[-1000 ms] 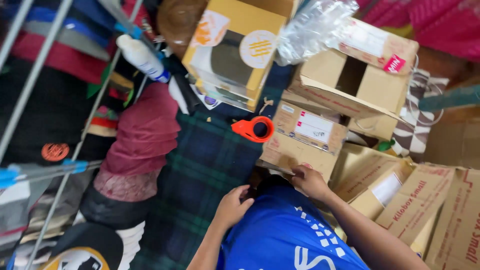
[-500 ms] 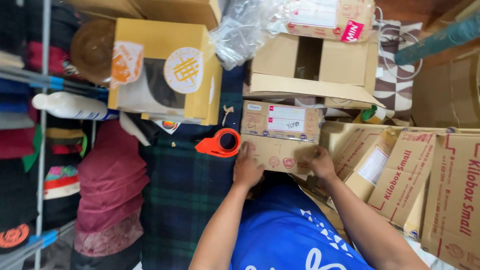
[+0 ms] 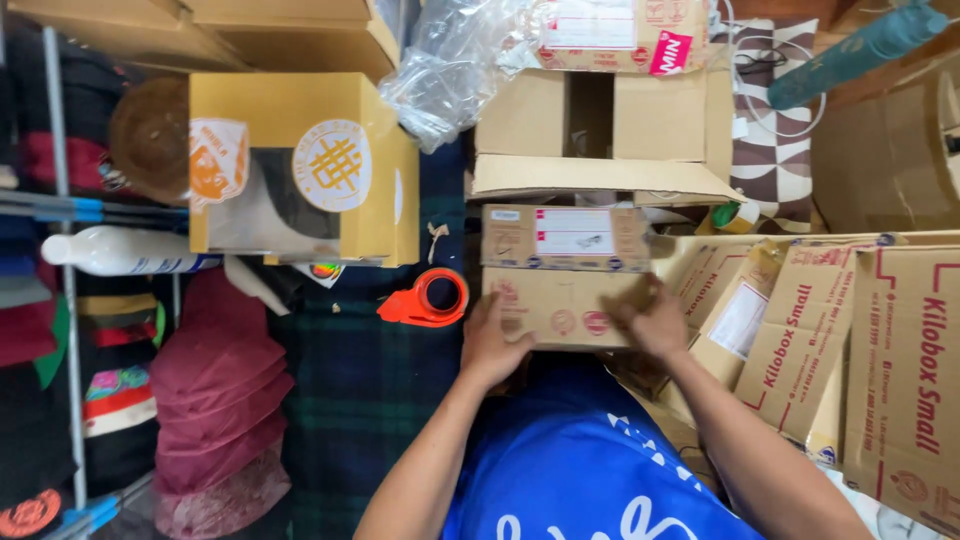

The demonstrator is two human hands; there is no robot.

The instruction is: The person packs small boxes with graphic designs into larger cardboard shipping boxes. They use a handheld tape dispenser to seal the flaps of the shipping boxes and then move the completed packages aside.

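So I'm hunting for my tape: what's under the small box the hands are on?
Only dark plaid cloth shows beside the box. The orange tape dispenser lies left.

Both bare forearms reach forward from the blue-shirted torso toward the small cardboard box (image 3: 560,300) in front of the person. The left hand (image 3: 495,340) lies palm down against the box's near left corner, fingers spread flat over its edge. The right hand (image 3: 652,318) rests on the box's right end, slightly blurred, fingers curled over that side, wrist bent inward
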